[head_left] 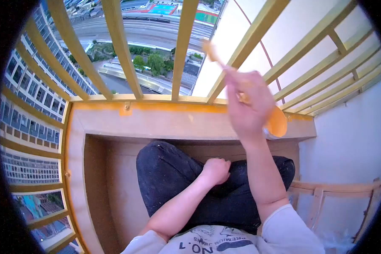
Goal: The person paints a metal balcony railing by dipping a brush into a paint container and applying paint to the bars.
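Observation:
My right hand (250, 101) is raised in front of the railing, its fingers wrapped round a paintbrush (212, 53) whose tip carries orange-yellow paint. Motion smears both the brush and the hand. Partly behind that wrist, a tub of orange paint (277, 122) stands on the ledge. Resting on my lap, my left hand (217, 170) is curled closed, and I cannot make out anything inside it. Yellow bars of the railing (184, 51) rise just beyond the brush; I cannot tell whether the bristles touch one.
An orange stripe runs along the ledge (165, 120) at the foot of the bars. My crossed legs (169, 178) sit in the recess below it. A wooden frame (319, 203) stands at the right by the white wall (347, 139). Outside, far below, are tracks and buildings.

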`<move>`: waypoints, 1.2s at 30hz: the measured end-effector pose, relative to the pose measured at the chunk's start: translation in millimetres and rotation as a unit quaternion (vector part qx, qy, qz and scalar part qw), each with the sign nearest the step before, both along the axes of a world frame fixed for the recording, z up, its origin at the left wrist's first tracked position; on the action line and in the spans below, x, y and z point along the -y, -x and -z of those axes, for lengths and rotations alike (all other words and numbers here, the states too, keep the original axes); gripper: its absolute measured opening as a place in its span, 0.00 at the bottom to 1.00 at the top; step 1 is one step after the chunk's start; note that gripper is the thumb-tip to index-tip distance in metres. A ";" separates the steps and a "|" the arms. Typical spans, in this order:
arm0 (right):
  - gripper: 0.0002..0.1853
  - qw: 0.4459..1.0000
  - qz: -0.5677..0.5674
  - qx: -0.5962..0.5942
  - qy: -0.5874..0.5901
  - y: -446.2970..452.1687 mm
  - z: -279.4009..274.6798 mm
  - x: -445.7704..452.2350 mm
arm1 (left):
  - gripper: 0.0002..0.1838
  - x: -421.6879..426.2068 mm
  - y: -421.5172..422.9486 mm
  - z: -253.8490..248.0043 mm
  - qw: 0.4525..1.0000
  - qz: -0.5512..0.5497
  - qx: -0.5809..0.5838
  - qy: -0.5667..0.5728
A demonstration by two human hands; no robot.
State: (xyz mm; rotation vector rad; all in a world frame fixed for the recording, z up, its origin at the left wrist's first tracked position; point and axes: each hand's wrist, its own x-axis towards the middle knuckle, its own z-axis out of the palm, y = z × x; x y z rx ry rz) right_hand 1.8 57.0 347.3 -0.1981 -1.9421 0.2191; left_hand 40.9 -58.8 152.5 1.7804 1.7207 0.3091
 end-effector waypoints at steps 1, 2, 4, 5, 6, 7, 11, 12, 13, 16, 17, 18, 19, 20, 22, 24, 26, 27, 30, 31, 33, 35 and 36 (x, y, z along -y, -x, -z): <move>0.13 1.000 -0.005 0.005 0.001 -5.4 0.1 10.3 | 0.19 2.3 0.7 0.6 1.000 -0.005 0.005 0.001; 0.12 0.988 -0.069 -0.002 0.141 -11.1 0.9 19.9 | 0.19 3.5 2.4 1.0 1.000 -0.004 -0.007 0.017; 0.08 0.971 -0.064 0.102 0.205 -22.8 1.4 31.3 | 0.19 1.5 2.7 4.4 0.999 -0.005 -0.018 0.030; 0.08 0.971 -0.066 0.104 0.203 -18.4 11.3 29.7 | 0.19 -2.9 0.1 9.8 1.000 -0.008 -0.009 0.010; 0.09 0.949 -0.112 0.124 0.266 -10.9 29.4 27.9 | 0.18 -4.9 -2.3 13.0 1.000 -0.010 -0.001 -0.009; 0.09 0.921 -0.157 0.142 0.328 -4.9 41.1 26.9 | 0.18 -4.6 -4.0 16.2 1.000 -0.010 -0.001 -0.007; 0.10 0.970 -0.057 0.212 0.108 22.9 33.6 7.7 | 0.18 -0.7 0.7 5.5 1.000 -0.008 0.005 -0.027; 0.11 0.988 -0.065 0.126 0.057 27.0 26.8 2.9 | 0.18 -0.2 3.2 0.7 1.000 -0.006 -0.011 0.016; 0.11 0.996 -0.075 0.041 0.004 29.3 19.6 0.3 | 0.18 -0.7 3.4 2.0 1.000 -0.010 -0.008 0.015; 0.11 0.994 -0.093 0.061 -0.012 15.8 17.2 17.0 | 0.18 -4.3 1.9 9.5 1.000 -0.011 -0.011 0.006; 0.12 0.988 -0.100 0.120 -0.003 14.6 19.1 22.5 | 0.17 -5.3 1.2 10.3 1.000 -0.013 -0.001 -0.012; 0.10 0.978 -0.116 0.172 -0.010 25.5 30.3 17.8 | 0.17 -5.4 -0.4 11.3 0.999 -0.012 0.009 -0.029; 0.10 0.979 -0.112 0.173 -0.008 28.8 29.7 10.1 | 0.17 -4.4 -2.7 12.7 1.000 -0.008 0.010 -0.027; 0.09 0.988 -0.108 0.106 -0.037 32.9 26.2 3.7 | 0.16 -3.0 -2.4 9.3 0.999 -0.010 0.009 -0.033; 0.05 0.994 -0.081 0.001 -0.071 29.6 12.5 1.5 | 0.16 -1.6 -0.5 9.4 0.999 -0.018 0.011 -0.038; 0.06 0.993 -0.093 0.065 -0.045 18.5 20.4 9.7 | 0.16 -1.3 0.7 10.5 1.000 -0.014 -0.003 0.003; 0.09 0.968 -0.127 0.215 -0.027 24.9 26.6 9.5 | 0.16 -6.3 0.4 10.0 1.000 -0.016 -0.008 -0.003; 0.09 0.968 -0.126 0.214 -0.027 27.8 27.1 5.1 | 0.16 -6.1 -1.3 10.6 1.000 -0.016 -0.008 -0.002; 0.11 0.992 -0.076 0.031 -0.092 30.3 15.5 -1.0 | 0.16 -2.2 -1.8 4.8 0.999 -0.024 0.012 -0.034; 0.11 0.992 -0.076 0.033 -0.091 25.5 19.2 3.2 | 0.16 -0.3 -2.9 7.6 0.999 -0.024 0.014 -0.032; 0.16 0.981 -0.125 0.139 -0.058 17.4 28.2 7.1 | 0.17 -3.4 0.8 12.0 1.000 -0.008 -0.005 0.019; 0.17 0.968 -0.139 0.196 -0.076 29.1 31.4 2.2 | 0.17 -8.0 -0.8 8.8 1.000 -0.010 -0.004 0.004; 0.15 0.980 -0.116 0.133 -0.088 30.9 25.3 -1.7 | 0.17 -8.1 -1.0 7.6 1.000 -0.014 0.002 -0.007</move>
